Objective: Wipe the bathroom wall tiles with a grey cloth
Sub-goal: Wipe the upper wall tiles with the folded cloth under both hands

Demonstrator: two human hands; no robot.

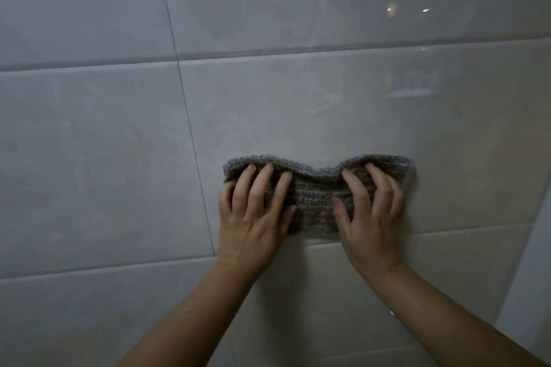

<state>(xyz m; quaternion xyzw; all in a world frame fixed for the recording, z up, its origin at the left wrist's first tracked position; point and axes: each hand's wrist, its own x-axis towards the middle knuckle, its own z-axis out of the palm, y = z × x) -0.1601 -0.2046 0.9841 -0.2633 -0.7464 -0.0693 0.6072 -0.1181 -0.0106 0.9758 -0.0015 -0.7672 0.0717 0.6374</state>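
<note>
One head-worn camera is looking forward and slightly down, facing the wall tiles (89, 158) close up, so they are filling the frame. The left hand (253, 217) and right hand (372, 217) are reaching in from the bottom edge.

Surface: we note glossy pale wall tiles (298, 104), thin grout lines, faint smears, light glints upper right | On it: we find one grey cloth (316, 202) flat against a tile, lower edge just above a horizontal grout line, top edge dipped mid-span | Contact: left hand (253, 217) and right hand (369, 223) press its ends
</note>
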